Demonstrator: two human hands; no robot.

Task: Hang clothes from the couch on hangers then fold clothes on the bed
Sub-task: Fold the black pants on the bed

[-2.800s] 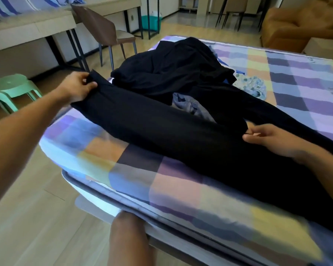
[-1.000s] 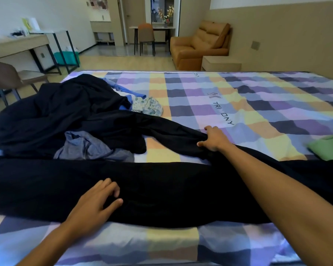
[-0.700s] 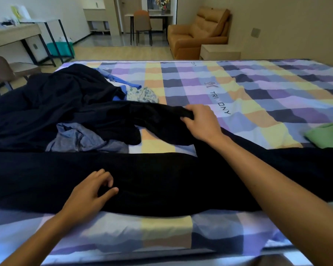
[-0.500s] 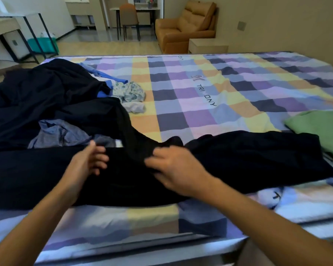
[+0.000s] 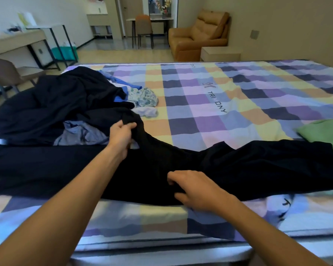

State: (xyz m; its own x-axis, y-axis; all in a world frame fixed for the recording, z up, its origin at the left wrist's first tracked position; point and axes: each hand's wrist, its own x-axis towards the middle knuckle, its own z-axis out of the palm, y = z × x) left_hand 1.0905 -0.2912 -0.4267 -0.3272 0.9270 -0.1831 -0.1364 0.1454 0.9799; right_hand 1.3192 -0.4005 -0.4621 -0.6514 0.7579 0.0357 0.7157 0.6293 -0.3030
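The long black cloth trousers (image 5: 258,166) are lying along the near edge of the checked bed (image 5: 219,104). The left hand (image 5: 121,136) is gripping 1 leg in curled fingers and the right hand (image 5: 197,191) is pinching the middle. Tugging is risking a snag on the dark clothes heap (image 5: 52,104).

The checked bed sheet (image 5: 244,120) carries dark printed lettering (image 5: 217,102) near its middle that reads "TRI", then a gap, then "ONY" or "DNY", with a small dark logo (image 5: 208,85) just beyond it. At the sheet's far edge a cut-off print (image 5: 192,65) shows roughly "NY". At the near right edge stands a lone T-like mark (image 5: 285,203), and nothing else is legible.
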